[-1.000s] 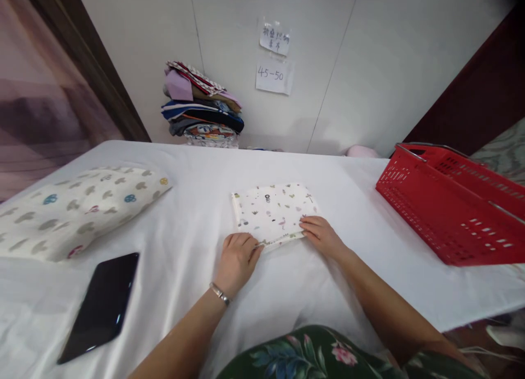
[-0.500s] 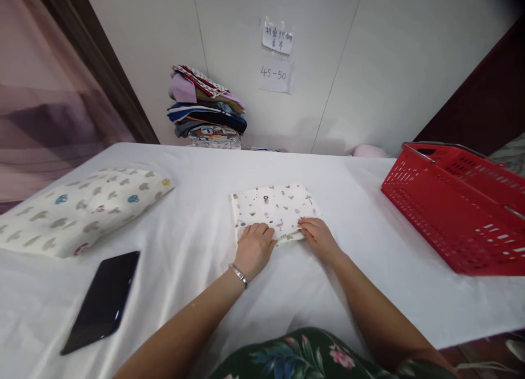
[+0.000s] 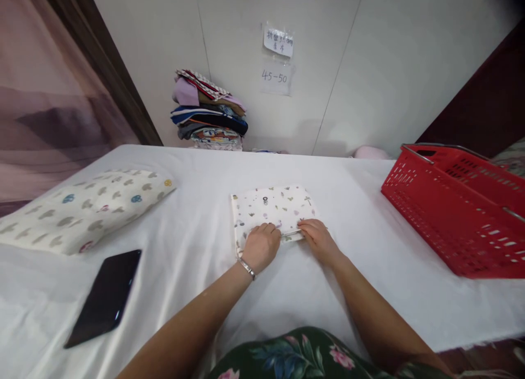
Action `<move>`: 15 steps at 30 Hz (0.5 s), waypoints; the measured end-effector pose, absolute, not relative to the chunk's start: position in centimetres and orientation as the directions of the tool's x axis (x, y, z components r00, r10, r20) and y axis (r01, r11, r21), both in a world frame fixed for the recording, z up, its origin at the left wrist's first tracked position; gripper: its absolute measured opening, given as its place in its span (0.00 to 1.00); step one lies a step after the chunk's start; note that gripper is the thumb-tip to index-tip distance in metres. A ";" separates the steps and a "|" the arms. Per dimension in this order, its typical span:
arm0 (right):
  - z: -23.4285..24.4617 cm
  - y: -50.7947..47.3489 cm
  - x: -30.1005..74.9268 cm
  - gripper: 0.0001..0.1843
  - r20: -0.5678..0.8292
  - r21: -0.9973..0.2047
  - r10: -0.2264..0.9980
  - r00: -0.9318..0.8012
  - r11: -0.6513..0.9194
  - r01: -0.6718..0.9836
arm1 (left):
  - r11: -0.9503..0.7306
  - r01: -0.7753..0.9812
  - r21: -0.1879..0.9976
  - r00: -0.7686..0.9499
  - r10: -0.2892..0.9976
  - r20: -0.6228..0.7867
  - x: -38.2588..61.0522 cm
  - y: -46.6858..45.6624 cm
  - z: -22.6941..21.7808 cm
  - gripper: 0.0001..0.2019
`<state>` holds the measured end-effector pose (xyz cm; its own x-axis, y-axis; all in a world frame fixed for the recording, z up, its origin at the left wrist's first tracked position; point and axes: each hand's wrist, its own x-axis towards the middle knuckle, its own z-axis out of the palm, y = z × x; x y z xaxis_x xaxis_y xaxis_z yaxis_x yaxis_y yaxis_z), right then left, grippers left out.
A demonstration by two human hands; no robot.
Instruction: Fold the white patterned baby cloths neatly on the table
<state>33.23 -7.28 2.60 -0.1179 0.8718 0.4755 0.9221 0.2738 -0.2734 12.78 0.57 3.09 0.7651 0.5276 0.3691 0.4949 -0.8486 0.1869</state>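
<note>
A small folded white cloth [image 3: 273, 208] with tiny printed figures lies in the middle of the white-covered table [image 3: 197, 226]. My left hand [image 3: 259, 247] rests on the cloth's near edge with its fingers curled over it, gripping it. A silver bracelet circles that wrist. My right hand [image 3: 319, 240] pinches the same near edge just to the right, fingers pressed together on the fabric.
A red plastic basket [image 3: 455, 209] stands at the right. A printed pillow [image 3: 82, 207] lies at the left, a black phone [image 3: 104, 297] in front of it. A pile of folded clothes [image 3: 209, 114] sits against the back wall under two paper notes [image 3: 277, 59].
My left hand has moved forward and right onto the cloth's near edge. The right hand has stayed at that edge.
</note>
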 end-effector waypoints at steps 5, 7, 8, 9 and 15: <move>2.3 -7.5 33.9 0.16 0.522 -0.263 0.848 -0.091 0.261 0.929 | -0.846 0.492 0.205 0.741 0.531 0.412 12.7 0.5 2.6 0.09; 2.2 -7.5 34.0 0.15 0.543 -0.296 0.839 -0.044 0.241 0.924 | -0.843 0.495 0.212 0.735 0.536 0.415 12.7 0.5 2.5 0.09; 2.2 -7.5 34.0 0.14 0.552 -0.312 0.834 -0.025 0.234 0.921 | -0.841 0.496 0.218 0.732 0.540 0.416 12.7 0.6 2.5 0.09; 2.2 -7.5 33.9 0.13 0.562 -0.321 0.827 -0.012 0.232 0.918 | -0.838 0.497 0.225 0.729 0.544 0.416 12.8 0.6 2.5 0.09; 2.3 -7.5 33.8 0.13 0.583 -0.243 0.808 -0.086 0.275 0.930 | -0.816 0.529 0.232 0.717 0.576 0.393 12.8 0.6 2.5 0.09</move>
<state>33.76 -7.50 2.31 -0.0865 0.8082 0.5825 0.9303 0.2747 -0.2430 12.83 0.58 2.53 0.7166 0.5761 0.3933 0.5289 -0.8163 0.2321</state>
